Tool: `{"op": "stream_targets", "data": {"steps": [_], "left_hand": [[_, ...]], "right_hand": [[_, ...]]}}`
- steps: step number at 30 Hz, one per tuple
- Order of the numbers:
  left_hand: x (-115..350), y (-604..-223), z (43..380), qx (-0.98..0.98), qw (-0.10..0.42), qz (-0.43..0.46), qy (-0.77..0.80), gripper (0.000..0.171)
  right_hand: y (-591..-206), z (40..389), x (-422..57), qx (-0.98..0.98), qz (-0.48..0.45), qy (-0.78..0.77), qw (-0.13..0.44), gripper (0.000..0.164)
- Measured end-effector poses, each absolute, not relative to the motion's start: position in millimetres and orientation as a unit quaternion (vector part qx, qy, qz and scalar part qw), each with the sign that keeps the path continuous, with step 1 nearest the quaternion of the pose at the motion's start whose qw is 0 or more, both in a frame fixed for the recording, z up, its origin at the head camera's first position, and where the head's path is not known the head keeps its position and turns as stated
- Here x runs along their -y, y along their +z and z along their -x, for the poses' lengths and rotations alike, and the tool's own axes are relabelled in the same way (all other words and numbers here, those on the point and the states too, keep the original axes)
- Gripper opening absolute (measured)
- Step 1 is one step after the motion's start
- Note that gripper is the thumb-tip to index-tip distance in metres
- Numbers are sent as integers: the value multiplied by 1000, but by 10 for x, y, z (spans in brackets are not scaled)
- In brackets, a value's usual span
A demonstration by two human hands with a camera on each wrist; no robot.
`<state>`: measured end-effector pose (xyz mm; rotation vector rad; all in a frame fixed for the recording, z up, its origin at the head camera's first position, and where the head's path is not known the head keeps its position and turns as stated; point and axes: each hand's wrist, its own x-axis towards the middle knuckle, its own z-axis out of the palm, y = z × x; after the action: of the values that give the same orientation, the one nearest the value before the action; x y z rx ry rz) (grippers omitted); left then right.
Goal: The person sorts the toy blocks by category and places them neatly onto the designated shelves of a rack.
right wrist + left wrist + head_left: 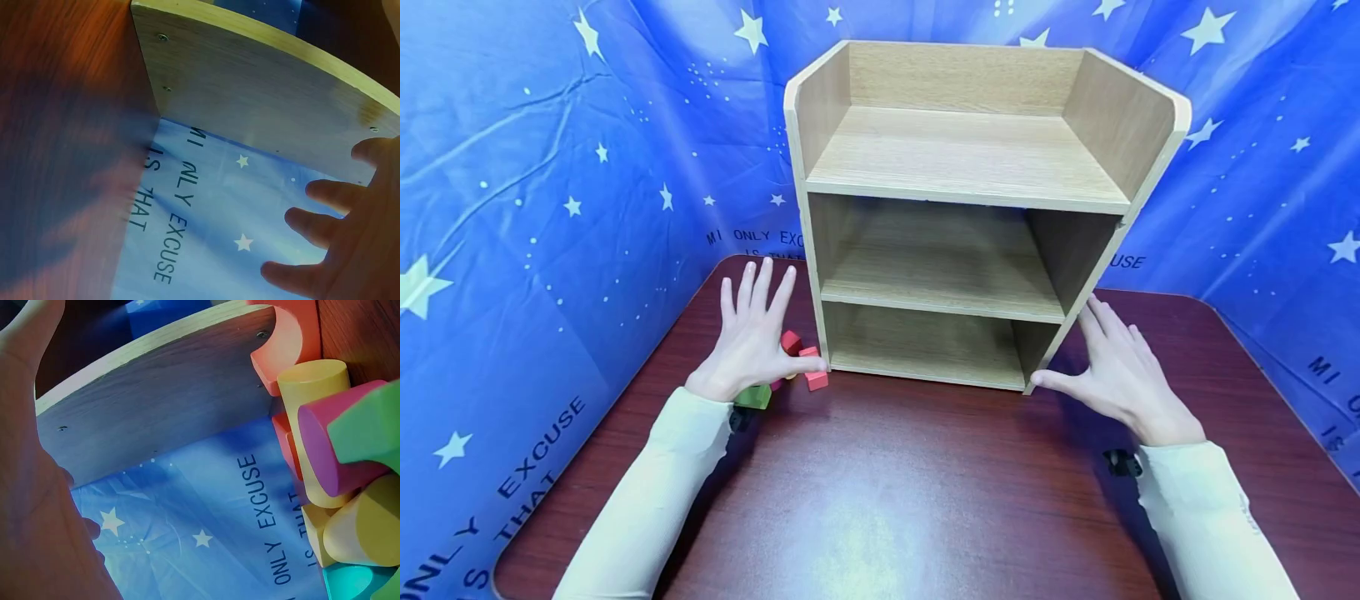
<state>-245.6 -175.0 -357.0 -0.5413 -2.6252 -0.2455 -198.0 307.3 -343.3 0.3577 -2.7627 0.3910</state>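
Observation:
A light wooden shelf unit (940,307) stands upright on the dark red-brown table, with a top tray and two compartments below. My left hand (748,342) is spread beside its left side, fingers straight, thumb tip right at the lower front edge. On the other side my right hand (1123,375) is spread too, its fingertips close to the right panel (262,81) and its thumb near the bottom corner. Beneath the left hand lie toy blocks: a red arch block (290,344), a yellow cylinder (315,425), a magenta cylinder (328,437) and a green block (369,425).
Around the back and sides of the table (865,475) hangs a blue curtain (625,150) with white stars and black lettering. A turquoise block (350,581) and another yellow cylinder (369,525) lie among the blocks on the left.

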Motion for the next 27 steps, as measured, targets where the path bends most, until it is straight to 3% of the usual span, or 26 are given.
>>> {"op": "stream_targets", "data": {"steps": [19,27], "left_hand": [[1756,-3539,2440,945,216,189,-156,131],[1757,-3551,2457,947,209,187,-159,130]], "right_hand": [[-3549,2056,-2985,945,-134,249,165,100],[-3645,2108,-2916,933,-144,285,164,85]]}}
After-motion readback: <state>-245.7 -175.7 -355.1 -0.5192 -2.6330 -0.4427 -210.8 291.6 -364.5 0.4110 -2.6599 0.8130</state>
